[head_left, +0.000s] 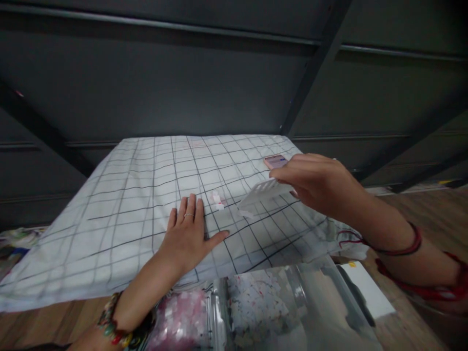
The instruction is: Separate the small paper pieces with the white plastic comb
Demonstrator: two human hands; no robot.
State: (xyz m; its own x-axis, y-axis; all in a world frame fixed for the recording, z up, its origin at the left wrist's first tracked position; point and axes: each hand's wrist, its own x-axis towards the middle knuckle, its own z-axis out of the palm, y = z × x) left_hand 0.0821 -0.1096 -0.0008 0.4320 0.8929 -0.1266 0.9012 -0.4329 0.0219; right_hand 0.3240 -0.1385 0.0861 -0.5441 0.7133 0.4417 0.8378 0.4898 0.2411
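My left hand (188, 239) lies flat on the white cloth (146, 195) with dark grid lines, fingers spread and nothing held. Just beyond its fingertips are some small white scraps (218, 200) with a touch of pink. My right hand (310, 178) pinches a thin, pale card with slots (258, 192) along its upper edge and holds it tilted over the cloth. Another white scrap (246, 213) lies beneath the card's lower corner. Partly behind my right hand is a phone (276, 160) with a pink edge, its screen lit.
Along the near edge stands a clear plastic box (321, 292) holding speckled white pieces (256, 297). A bag of pink pieces (181, 317) is left of them. A white flat object (369, 287) lies at right. Dark panels (183, 83) rise behind the table.
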